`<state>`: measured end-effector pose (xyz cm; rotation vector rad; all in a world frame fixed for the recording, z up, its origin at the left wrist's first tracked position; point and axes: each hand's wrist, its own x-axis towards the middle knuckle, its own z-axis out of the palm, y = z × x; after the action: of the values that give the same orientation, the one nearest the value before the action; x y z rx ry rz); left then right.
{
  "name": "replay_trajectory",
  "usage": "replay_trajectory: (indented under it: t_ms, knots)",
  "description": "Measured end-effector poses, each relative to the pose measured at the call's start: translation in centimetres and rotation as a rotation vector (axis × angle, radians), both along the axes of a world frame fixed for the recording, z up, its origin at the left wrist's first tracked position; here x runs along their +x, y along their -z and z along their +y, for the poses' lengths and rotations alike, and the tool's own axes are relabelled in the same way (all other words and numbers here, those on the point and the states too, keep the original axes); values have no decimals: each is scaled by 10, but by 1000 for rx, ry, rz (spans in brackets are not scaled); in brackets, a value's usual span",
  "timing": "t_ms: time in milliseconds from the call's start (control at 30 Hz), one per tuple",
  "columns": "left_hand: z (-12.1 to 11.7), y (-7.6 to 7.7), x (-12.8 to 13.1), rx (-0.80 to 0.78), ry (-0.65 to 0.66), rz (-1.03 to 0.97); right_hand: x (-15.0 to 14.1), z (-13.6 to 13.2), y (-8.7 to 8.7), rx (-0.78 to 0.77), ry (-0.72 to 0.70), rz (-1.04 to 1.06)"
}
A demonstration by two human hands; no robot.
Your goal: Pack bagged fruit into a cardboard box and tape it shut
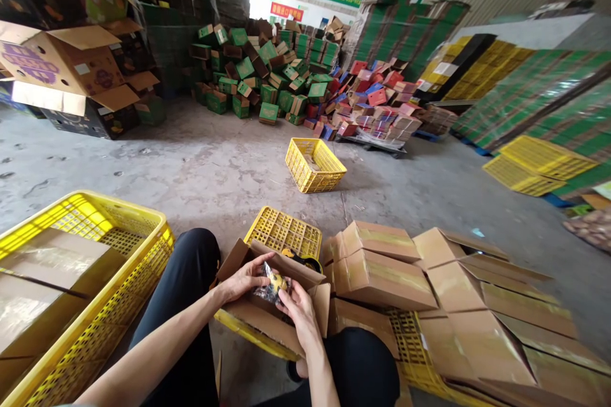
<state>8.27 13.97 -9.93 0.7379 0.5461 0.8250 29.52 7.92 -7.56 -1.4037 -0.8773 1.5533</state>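
Between my knees an open cardboard box (260,318) rests on a yellow plastic crate (284,229). Over the box's opening, a small yellow item in clear crinkled plastic wrap (274,283) is held between both hands; its exact kind cannot be made out. My left hand (245,278) grips the wrap from the left, thumb and fingers closed on it. From the right, my right hand (298,310) has its fingers closed on the same package. Just beyond the box lies a black and yellow-orange object (310,262), partly hidden by the flap.
On my right, several cardboard boxes (382,273) stand stacked beside and on yellow crates. At my left is a large yellow crate (160,235) holding flattened cardboard (57,261). Another yellow crate (315,168) sits ahead on the concrete floor, before piled green boxes (267,111).
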Motion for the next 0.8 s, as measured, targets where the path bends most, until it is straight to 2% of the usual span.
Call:
replay_trajectory:
  t_ms: [233,333,433,500,600,700,800]
  knots:
    - [2,3,1,46,-63,95,5,10,10,223,54,-97]
    - [4,7,2,57,-130,146,8,10,8,286,101,-176]
    - [5,12,0,-15,-197,263,9,9,2,338,105,-297]
    - [4,12,-2,-87,-161,316,9,7,-2,394,95,-422]
    - [1,6,-3,-128,18,267,4,4,-8,517,76,-565]
    - [-1,-3,-2,-128,143,169,-5,-1,-9,614,30,-555]
    - [-1,-7,-3,-140,147,115,-13,-6,-9,626,-95,-514]
